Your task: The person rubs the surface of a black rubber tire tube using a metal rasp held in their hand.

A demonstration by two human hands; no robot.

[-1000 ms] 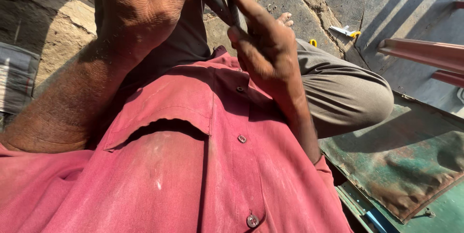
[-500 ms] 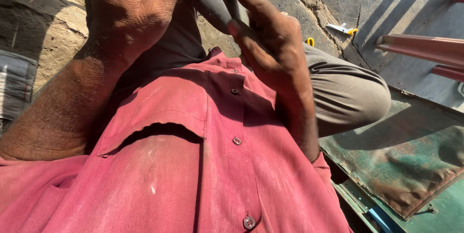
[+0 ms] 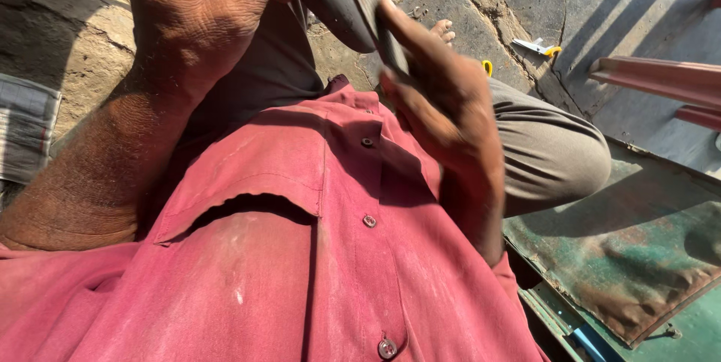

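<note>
Both hands grip a dark flat piece held up before the chest.
Left hand (image 3: 203, 24) clasps the dark flat piece (image 3: 342, 1); right hand (image 3: 439, 107) pinches its edge. Advisable: keep fingers steady, clear of the edge.

A faded red button-up shirt (image 3: 315, 257) fills the near view, with a flapped chest pocket (image 3: 248, 189) and small round buttons (image 3: 369, 221) down the placket (pale dusty smears mark the cloth). Grey-brown trousers (image 3: 548, 152) cover the knee at right; a bare foot (image 3: 444, 30) shows farther off.
</note>
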